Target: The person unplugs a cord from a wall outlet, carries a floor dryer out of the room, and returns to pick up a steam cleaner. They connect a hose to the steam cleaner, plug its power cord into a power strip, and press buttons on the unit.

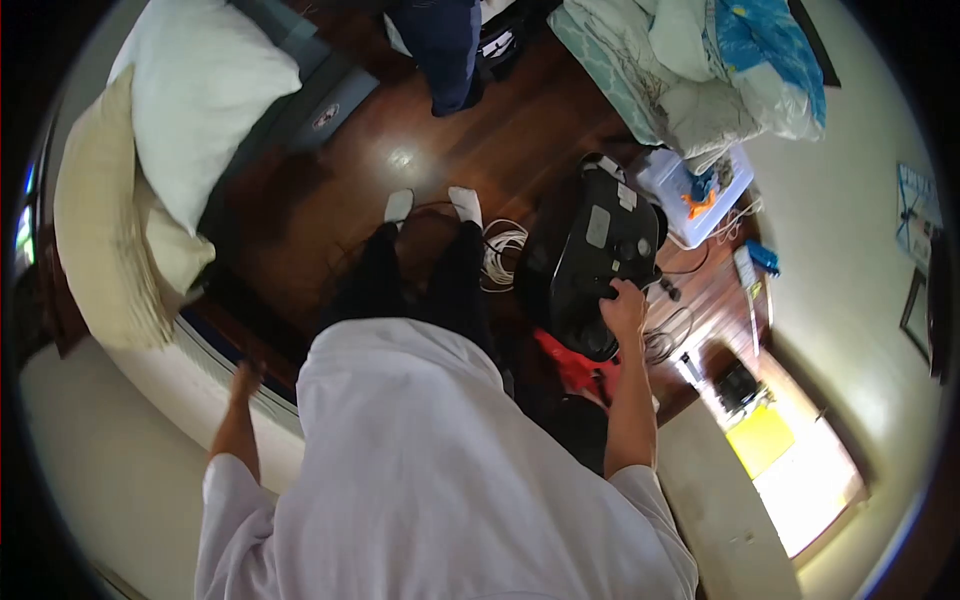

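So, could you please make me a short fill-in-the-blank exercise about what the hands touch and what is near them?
1. The right hand touches a ___ device that lies on the wooden floor.
2. The person's own feet wear ___ socks.
3. The left hand is near the edge of the ___ that bears the white pillow.

Missing words: black; white; bed.
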`<state>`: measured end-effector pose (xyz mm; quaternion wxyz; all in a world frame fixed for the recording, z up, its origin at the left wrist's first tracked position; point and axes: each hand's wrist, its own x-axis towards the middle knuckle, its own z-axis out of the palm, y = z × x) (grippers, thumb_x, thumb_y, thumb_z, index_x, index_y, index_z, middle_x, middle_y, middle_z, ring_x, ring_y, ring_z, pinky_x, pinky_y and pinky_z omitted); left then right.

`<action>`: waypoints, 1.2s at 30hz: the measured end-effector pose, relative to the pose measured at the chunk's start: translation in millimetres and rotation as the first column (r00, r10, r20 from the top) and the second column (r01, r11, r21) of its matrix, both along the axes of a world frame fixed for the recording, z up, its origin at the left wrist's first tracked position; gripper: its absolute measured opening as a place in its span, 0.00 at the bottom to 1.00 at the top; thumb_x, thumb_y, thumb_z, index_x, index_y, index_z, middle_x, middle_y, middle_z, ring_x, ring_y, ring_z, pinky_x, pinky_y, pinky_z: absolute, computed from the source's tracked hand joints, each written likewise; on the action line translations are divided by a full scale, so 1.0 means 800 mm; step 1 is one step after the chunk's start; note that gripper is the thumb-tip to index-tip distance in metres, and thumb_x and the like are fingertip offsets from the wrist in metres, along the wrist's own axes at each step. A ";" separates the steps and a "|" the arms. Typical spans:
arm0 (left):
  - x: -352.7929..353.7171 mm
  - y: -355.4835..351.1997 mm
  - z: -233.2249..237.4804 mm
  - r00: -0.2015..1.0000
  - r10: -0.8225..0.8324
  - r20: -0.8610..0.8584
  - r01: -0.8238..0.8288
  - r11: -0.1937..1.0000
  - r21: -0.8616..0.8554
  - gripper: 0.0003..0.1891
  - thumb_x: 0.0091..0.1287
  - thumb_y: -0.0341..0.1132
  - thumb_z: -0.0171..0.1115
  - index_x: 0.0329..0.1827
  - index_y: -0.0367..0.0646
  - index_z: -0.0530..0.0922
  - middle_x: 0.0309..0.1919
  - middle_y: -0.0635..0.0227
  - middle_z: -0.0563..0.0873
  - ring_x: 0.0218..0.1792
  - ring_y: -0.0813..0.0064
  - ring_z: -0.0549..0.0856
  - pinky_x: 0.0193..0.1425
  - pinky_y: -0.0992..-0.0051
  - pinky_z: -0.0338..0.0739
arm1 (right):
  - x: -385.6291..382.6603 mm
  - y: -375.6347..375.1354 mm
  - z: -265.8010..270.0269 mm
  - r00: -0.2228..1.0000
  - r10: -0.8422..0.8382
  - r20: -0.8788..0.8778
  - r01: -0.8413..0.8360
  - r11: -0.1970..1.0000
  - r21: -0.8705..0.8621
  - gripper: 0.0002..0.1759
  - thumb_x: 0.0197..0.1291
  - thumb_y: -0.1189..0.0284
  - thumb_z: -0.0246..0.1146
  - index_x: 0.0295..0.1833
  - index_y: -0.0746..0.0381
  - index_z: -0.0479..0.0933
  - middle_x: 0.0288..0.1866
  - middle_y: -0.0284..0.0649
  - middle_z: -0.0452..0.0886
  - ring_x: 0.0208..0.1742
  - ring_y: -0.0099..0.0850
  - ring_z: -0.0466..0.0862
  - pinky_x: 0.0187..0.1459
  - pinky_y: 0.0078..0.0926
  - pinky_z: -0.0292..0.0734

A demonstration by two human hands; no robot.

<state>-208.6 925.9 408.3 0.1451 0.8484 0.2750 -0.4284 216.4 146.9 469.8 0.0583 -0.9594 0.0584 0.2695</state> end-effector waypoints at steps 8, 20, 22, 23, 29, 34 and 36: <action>-0.011 0.030 0.040 0.999 0.040 0.014 -0.040 0.999 -0.032 0.14 0.71 0.43 0.66 0.40 0.40 0.86 0.37 0.50 0.90 0.44 0.44 0.88 0.47 0.51 0.81 | 0.021 0.177 -0.070 0.998 -0.059 -0.032 0.059 0.998 -0.015 0.21 0.52 0.64 0.67 0.54 0.51 0.88 0.51 0.46 0.88 0.53 0.52 0.87 0.54 0.49 0.82; -0.129 0.094 -0.048 0.989 0.142 -0.043 -0.147 0.977 -0.154 0.06 0.61 0.26 0.66 0.39 0.41 0.88 0.40 0.54 0.91 0.44 0.54 0.91 0.48 0.61 0.84 | 0.046 0.349 -0.226 0.929 -0.312 -0.200 0.325 0.945 0.032 0.23 0.55 0.63 0.67 0.59 0.48 0.88 0.54 0.47 0.89 0.57 0.49 0.88 0.62 0.43 0.82; -0.096 0.074 -0.055 0.982 -0.155 0.105 0.176 0.956 -0.235 0.06 0.60 0.26 0.66 0.39 0.41 0.88 0.40 0.54 0.91 0.45 0.54 0.91 0.49 0.61 0.85 | 0.060 0.362 -0.245 0.906 -0.367 -0.211 0.384 0.922 0.046 0.23 0.55 0.64 0.68 0.59 0.47 0.88 0.54 0.47 0.89 0.58 0.49 0.88 0.62 0.42 0.82; -0.126 0.084 -0.069 0.999 0.002 0.032 0.004 0.980 -0.198 0.06 0.58 0.24 0.67 0.37 0.42 0.88 0.42 0.54 0.91 0.46 0.54 0.90 0.51 0.62 0.85 | 0.066 0.368 -0.259 0.889 -0.413 -0.198 0.431 0.901 0.053 0.24 0.54 0.64 0.68 0.60 0.47 0.87 0.55 0.47 0.89 0.58 0.48 0.87 0.62 0.41 0.82; -0.063 0.048 -0.052 0.995 0.087 0.045 -0.081 0.988 -0.129 0.08 0.65 0.33 0.69 0.41 0.37 0.85 0.38 0.52 0.91 0.42 0.54 0.91 0.48 0.60 0.85 | 0.090 0.385 -0.370 0.787 -0.568 -0.241 0.590 0.807 0.029 0.24 0.55 0.62 0.68 0.60 0.45 0.86 0.59 0.38 0.88 0.61 0.43 0.87 0.63 0.38 0.82; -0.059 0.060 -0.069 0.985 -0.024 0.172 0.051 0.987 -0.153 0.08 0.65 0.34 0.71 0.36 0.37 0.84 0.33 0.53 0.90 0.41 0.52 0.91 0.47 0.60 0.84 | 0.109 0.394 -0.441 0.686 -0.674 -0.274 0.706 0.708 0.029 0.27 0.54 0.58 0.71 0.62 0.46 0.85 0.62 0.39 0.87 0.64 0.41 0.86 0.64 0.36 0.82; -0.049 0.065 -0.068 0.995 0.100 0.029 -0.091 0.971 -0.223 0.09 0.64 0.34 0.73 0.36 0.37 0.85 0.33 0.54 0.90 0.40 0.51 0.90 0.46 0.60 0.83 | 0.120 0.390 -0.466 0.601 -0.747 -0.284 0.785 0.618 0.037 0.28 0.54 0.56 0.72 0.63 0.47 0.84 0.63 0.39 0.86 0.65 0.41 0.85 0.64 0.36 0.81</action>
